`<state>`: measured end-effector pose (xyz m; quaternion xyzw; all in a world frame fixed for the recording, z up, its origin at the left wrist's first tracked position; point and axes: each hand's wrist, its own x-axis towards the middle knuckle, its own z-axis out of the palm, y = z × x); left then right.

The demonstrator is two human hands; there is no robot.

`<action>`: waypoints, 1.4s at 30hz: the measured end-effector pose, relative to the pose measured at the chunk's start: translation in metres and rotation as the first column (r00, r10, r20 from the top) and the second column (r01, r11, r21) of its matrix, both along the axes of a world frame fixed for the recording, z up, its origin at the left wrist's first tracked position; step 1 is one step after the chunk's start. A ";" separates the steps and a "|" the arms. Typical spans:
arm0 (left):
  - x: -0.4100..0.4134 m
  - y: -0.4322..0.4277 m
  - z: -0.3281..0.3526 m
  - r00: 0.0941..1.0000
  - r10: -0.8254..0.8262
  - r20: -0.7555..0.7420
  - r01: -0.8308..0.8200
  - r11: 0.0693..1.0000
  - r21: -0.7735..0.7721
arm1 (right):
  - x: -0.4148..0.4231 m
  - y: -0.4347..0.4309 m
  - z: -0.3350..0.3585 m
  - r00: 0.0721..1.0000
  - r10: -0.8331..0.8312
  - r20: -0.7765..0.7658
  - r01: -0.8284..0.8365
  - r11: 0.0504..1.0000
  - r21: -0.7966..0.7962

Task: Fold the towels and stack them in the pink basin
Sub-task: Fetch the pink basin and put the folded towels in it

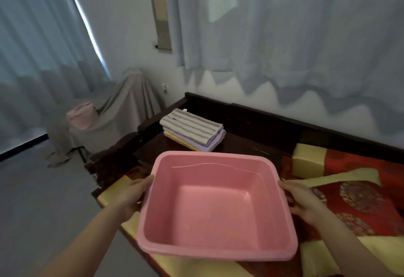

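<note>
A pink basin (215, 205), rectangular and with nothing inside, is held in front of me above the red and yellow cushion. My left hand (133, 196) grips its left rim and my right hand (302, 200) grips its right rim. Beyond the basin, a stack of folded towels (193, 131) lies on the dark wooden surface: a grey striped towel on top, a lilac one under it, a yellow one at the bottom.
A dark wooden bench frame (251, 112) runs along the wall, with a red and yellow patterned cushion (360, 189) on the right. A chair under a grey cloth (122, 110) with a pink bundle (82, 115) stands at the left. Pale curtains (284, 25) hang behind.
</note>
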<state>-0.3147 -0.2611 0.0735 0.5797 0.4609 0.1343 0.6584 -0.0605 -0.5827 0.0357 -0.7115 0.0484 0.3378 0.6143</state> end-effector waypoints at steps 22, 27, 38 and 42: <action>0.255 0.186 -0.074 0.741 -0.640 -0.203 0.617 0.768 -0.169 | 0.039 0.077 -0.037 0.845 -0.534 -0.006 0.520 0.826 -0.218; 0.253 0.188 -0.074 0.722 -0.667 -0.182 0.646 0.745 -0.166 | 0.033 0.078 -0.032 0.868 -0.495 0.033 0.489 0.841 -0.233; 0.276 0.221 -0.060 0.605 -0.759 -0.240 0.792 0.605 0.080 | 0.056 0.100 0.006 0.969 -0.158 0.190 0.244 0.732 -0.636; 0.317 0.287 -0.037 0.706 -0.705 -0.071 0.708 0.698 0.109 | 0.090 0.171 0.057 0.835 -0.281 0.473 0.472 0.808 -0.352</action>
